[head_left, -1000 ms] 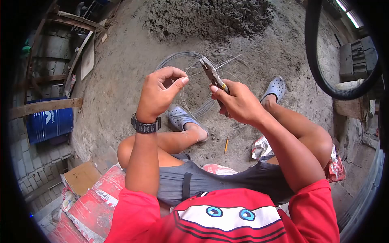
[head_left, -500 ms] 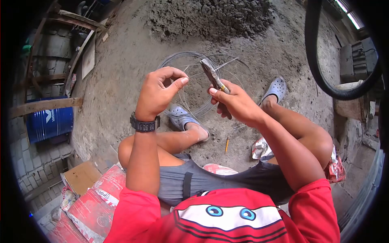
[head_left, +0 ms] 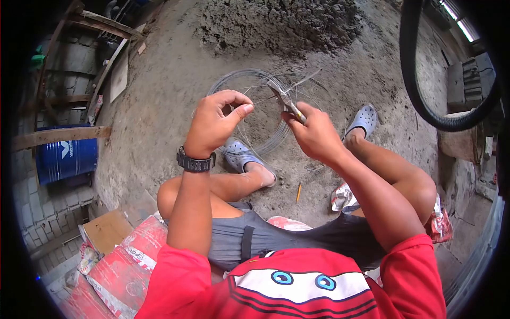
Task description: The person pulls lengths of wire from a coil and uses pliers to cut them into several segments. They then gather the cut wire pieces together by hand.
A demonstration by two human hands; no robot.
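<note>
Thin grey wire (head_left: 264,100) runs straight from the left hand (head_left: 215,122), whose fingertips pinch it, to worn silvery metal pliers (head_left: 283,97) gripped in the right hand (head_left: 317,135), above a round grey wire coil (head_left: 236,74).

Pliers (head_left: 284,99) and wire (head_left: 231,77) look metal, the ground (head_left: 159,101) rough.

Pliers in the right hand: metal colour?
Dull grey metal on the pliers, best seen in the head view.
</note>
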